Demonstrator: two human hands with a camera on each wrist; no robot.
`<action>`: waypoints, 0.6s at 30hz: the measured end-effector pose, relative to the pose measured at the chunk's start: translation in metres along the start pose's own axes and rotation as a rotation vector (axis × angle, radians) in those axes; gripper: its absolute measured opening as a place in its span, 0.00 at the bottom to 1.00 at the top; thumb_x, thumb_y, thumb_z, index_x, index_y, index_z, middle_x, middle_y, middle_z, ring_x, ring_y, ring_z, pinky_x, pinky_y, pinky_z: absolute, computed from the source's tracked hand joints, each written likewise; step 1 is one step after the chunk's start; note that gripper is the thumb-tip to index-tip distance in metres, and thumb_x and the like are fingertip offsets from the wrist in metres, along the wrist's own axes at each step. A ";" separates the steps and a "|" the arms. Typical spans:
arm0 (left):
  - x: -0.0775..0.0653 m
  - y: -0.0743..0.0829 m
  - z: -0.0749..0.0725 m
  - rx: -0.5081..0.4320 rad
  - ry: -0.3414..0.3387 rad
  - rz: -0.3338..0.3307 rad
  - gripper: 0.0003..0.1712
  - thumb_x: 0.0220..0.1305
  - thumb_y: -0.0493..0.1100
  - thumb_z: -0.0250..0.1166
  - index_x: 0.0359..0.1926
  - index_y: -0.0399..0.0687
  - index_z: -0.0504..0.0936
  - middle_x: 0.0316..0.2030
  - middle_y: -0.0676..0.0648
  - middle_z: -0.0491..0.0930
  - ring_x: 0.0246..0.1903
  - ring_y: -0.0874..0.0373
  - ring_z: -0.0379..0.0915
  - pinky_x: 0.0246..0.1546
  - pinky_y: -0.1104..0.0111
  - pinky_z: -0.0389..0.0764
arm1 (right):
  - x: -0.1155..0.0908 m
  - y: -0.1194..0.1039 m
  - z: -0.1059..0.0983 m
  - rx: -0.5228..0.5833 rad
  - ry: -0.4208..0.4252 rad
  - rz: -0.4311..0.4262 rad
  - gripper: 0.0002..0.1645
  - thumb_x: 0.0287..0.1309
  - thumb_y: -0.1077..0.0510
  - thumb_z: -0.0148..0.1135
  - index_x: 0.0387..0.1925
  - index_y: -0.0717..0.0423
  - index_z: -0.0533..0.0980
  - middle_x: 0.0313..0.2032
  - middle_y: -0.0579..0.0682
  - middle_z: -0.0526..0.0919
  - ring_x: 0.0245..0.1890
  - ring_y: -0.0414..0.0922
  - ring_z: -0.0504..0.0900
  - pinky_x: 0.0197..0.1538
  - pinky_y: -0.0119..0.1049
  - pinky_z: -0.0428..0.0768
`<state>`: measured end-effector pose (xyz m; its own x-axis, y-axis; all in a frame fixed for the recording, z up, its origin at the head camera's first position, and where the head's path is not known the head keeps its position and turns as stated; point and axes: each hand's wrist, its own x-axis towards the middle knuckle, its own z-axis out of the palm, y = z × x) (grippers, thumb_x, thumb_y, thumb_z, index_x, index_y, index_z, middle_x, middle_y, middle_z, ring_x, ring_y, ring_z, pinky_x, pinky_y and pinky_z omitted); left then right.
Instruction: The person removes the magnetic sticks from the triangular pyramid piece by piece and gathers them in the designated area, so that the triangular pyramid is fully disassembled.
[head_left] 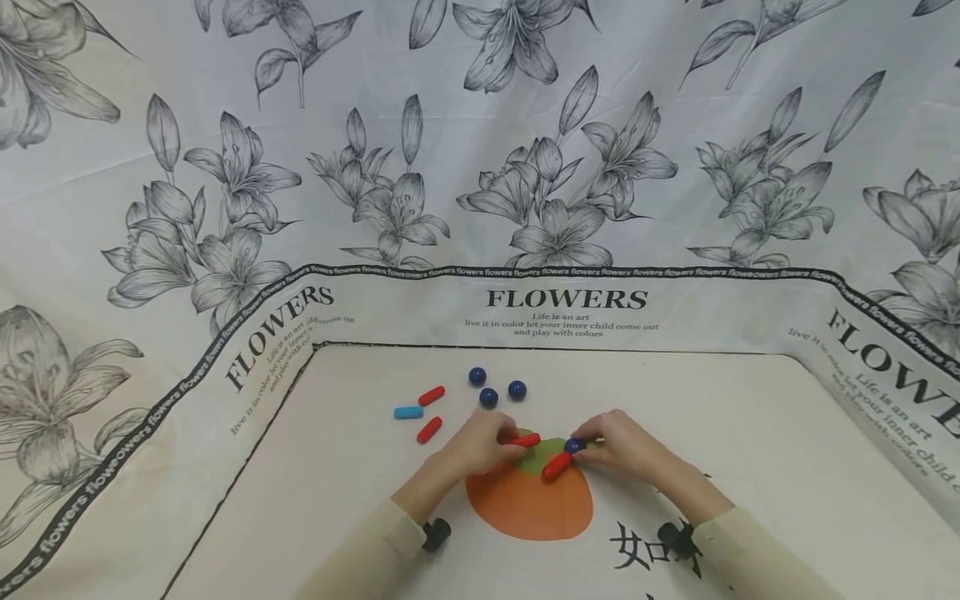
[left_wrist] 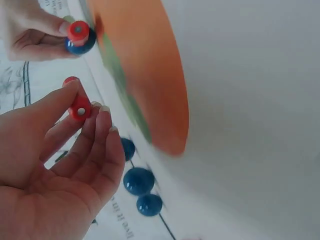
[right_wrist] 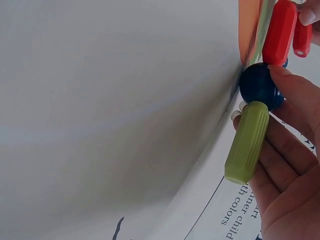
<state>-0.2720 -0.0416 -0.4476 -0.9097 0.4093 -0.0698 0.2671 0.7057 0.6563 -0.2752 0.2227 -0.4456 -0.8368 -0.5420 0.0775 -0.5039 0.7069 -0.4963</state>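
In the head view my left hand (head_left: 480, 443) pinches a short red rod (head_left: 527, 439) between thumb and forefinger. The left wrist view shows a pale dot in that rod's end, and the other fingers extended. Opposite it, my right hand (head_left: 621, 446) grips a dark blue ball (right_wrist: 260, 86). A second red rod (right_wrist: 280, 32) is joined to one side of this ball and a ribbed green rod (right_wrist: 246, 145) to another, as the right wrist view shows. The left hand's rod is apart from the ball and near the joined red rod.
Beyond my left hand lie three loose blue balls (head_left: 488, 397). To their left are a light blue rod (head_left: 408, 412) and two red rods (head_left: 429, 430). The pale tabletop cloth bears an orange fruit print (head_left: 528, 504) below the hands. A flowered curtain (head_left: 555, 183) rises behind.
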 end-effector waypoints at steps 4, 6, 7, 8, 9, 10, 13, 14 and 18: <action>-0.007 -0.001 -0.014 0.028 0.028 0.009 0.07 0.64 0.47 0.74 0.40 0.51 0.87 0.30 0.56 0.79 0.34 0.59 0.74 0.35 0.71 0.79 | -0.001 0.001 0.000 -0.002 -0.001 -0.006 0.13 0.54 0.57 0.78 0.41 0.57 0.88 0.36 0.45 0.90 0.39 0.44 0.85 0.50 0.48 0.84; -0.009 -0.003 -0.020 0.033 0.040 0.005 0.07 0.64 0.46 0.74 0.40 0.50 0.88 0.30 0.55 0.79 0.34 0.59 0.74 0.36 0.71 0.79 | -0.001 0.001 0.000 -0.001 -0.004 -0.006 0.13 0.55 0.57 0.77 0.41 0.57 0.88 0.36 0.45 0.90 0.39 0.44 0.85 0.50 0.49 0.84; -0.010 -0.004 -0.023 0.034 0.044 0.003 0.07 0.64 0.46 0.74 0.40 0.50 0.87 0.30 0.55 0.80 0.34 0.58 0.75 0.36 0.71 0.80 | -0.001 0.001 -0.001 0.000 -0.006 -0.007 0.13 0.55 0.57 0.77 0.41 0.57 0.88 0.37 0.45 0.90 0.39 0.44 0.85 0.50 0.49 0.84; -0.011 -0.005 -0.026 0.035 0.049 0.000 0.06 0.64 0.45 0.74 0.40 0.50 0.87 0.30 0.55 0.80 0.35 0.58 0.75 0.36 0.71 0.80 | -0.001 0.001 -0.001 0.003 -0.007 -0.006 0.13 0.55 0.57 0.77 0.41 0.57 0.88 0.37 0.45 0.90 0.39 0.44 0.85 0.50 0.49 0.84; -0.012 -0.007 -0.029 0.035 0.054 -0.006 0.06 0.65 0.45 0.73 0.40 0.50 0.87 0.31 0.55 0.79 0.35 0.58 0.75 0.37 0.71 0.80 | -0.001 0.001 -0.001 0.003 -0.008 -0.007 0.12 0.55 0.57 0.77 0.41 0.57 0.88 0.37 0.45 0.90 0.39 0.43 0.85 0.50 0.49 0.84; -0.013 -0.009 -0.031 0.034 0.062 -0.005 0.06 0.65 0.44 0.73 0.40 0.50 0.87 0.30 0.55 0.80 0.35 0.57 0.75 0.37 0.70 0.80 | -0.001 0.001 -0.001 0.005 -0.008 -0.008 0.12 0.55 0.57 0.77 0.41 0.57 0.88 0.37 0.45 0.90 0.39 0.43 0.85 0.50 0.50 0.84; -0.016 -0.016 -0.038 0.034 0.089 0.008 0.05 0.65 0.44 0.73 0.39 0.50 0.87 0.29 0.54 0.80 0.34 0.57 0.75 0.35 0.70 0.80 | 0.000 0.002 -0.001 0.006 -0.007 -0.012 0.12 0.56 0.57 0.77 0.41 0.57 0.88 0.37 0.45 0.90 0.39 0.44 0.85 0.51 0.51 0.83; -0.017 -0.018 -0.040 0.029 0.097 0.010 0.05 0.65 0.44 0.73 0.39 0.50 0.87 0.29 0.54 0.80 0.33 0.57 0.75 0.35 0.69 0.80 | 0.000 0.002 -0.001 0.007 -0.006 -0.014 0.12 0.56 0.57 0.77 0.41 0.57 0.88 0.37 0.45 0.90 0.39 0.44 0.85 0.51 0.52 0.83; -0.022 -0.026 -0.049 0.013 0.117 0.014 0.05 0.65 0.44 0.73 0.38 0.49 0.87 0.28 0.54 0.80 0.33 0.56 0.75 0.34 0.68 0.80 | 0.001 0.002 -0.001 0.007 -0.004 -0.022 0.12 0.56 0.57 0.76 0.41 0.57 0.88 0.37 0.45 0.90 0.40 0.45 0.86 0.51 0.52 0.83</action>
<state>-0.2745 -0.0978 -0.4264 -0.9366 0.3492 0.0284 0.2836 0.7081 0.6467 -0.2772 0.2238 -0.4459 -0.8244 -0.5597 0.0848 -0.5210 0.6915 -0.5005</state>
